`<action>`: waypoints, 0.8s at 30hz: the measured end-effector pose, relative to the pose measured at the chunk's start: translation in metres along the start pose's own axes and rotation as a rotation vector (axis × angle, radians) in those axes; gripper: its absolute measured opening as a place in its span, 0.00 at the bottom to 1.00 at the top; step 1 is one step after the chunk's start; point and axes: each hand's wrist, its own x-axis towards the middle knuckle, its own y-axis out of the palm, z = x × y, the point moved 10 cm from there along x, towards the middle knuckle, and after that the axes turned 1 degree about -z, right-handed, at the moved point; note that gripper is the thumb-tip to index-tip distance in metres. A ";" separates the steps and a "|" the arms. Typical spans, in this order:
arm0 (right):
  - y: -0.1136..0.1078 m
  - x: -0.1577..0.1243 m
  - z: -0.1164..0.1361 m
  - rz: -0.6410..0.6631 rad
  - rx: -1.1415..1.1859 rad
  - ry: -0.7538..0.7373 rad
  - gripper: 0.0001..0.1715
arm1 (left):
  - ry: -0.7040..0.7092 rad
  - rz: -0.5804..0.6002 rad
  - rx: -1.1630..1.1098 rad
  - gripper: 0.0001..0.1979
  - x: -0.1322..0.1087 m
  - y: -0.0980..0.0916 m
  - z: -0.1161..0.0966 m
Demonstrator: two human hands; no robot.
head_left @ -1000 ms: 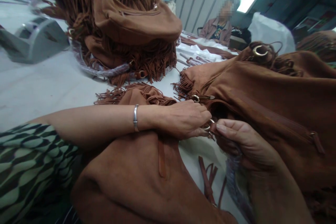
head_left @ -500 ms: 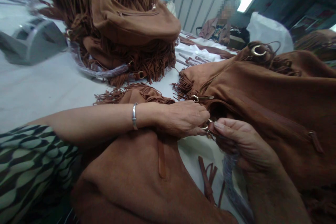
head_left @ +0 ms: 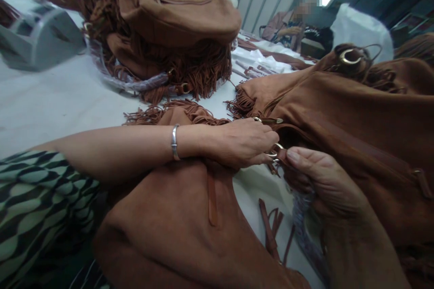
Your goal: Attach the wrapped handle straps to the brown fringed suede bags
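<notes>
A brown suede bag (head_left: 162,221) lies in front of me, beneath my left forearm. My left hand (head_left: 246,142) is closed at a gold metal ring (head_left: 273,153), its fingertips partly hidden. Close against it, my right hand (head_left: 325,178) pinches the leather end of a bag strap (head_left: 282,155) where it meets the ring. Clear plastic wraps the strap (head_left: 303,216) as it hangs below my right hand. Just beyond my fingers is a second ring with a gold-tipped tab (head_left: 271,120). Whether ring and strap end are joined, I cannot tell.
Fringed brown bags (head_left: 179,22) are piled at the back left, beside a grey tape dispenser (head_left: 40,40). Another large suede bag (head_left: 366,117) lies on the right. Leather tassels (head_left: 269,230) rest on the white table (head_left: 44,108). Two people are farther back, one seated (head_left: 285,31).
Both hands have shifted slightly right and up in the view, along with the ring and strap end. Their grip looks the same. The background has shifted too, as the camera moved.
</notes>
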 end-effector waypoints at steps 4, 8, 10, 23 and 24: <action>-0.005 -0.012 0.007 -0.091 -0.083 -0.021 0.16 | -0.033 -0.085 -0.066 0.11 0.000 -0.002 0.009; -0.002 -0.023 0.017 -0.150 -0.206 -0.061 0.15 | 0.040 -0.088 -0.014 0.12 -0.001 0.001 0.004; -0.002 -0.022 0.018 -0.153 -0.204 -0.059 0.16 | 0.117 -0.059 0.002 0.11 -0.003 0.002 -0.004; 0.011 0.004 -0.005 0.142 0.064 0.033 0.18 | 0.268 0.002 0.001 0.08 -0.007 0.012 -0.025; 0.010 0.004 -0.004 0.141 0.065 0.025 0.17 | 0.267 0.004 -0.016 0.08 -0.008 0.011 -0.025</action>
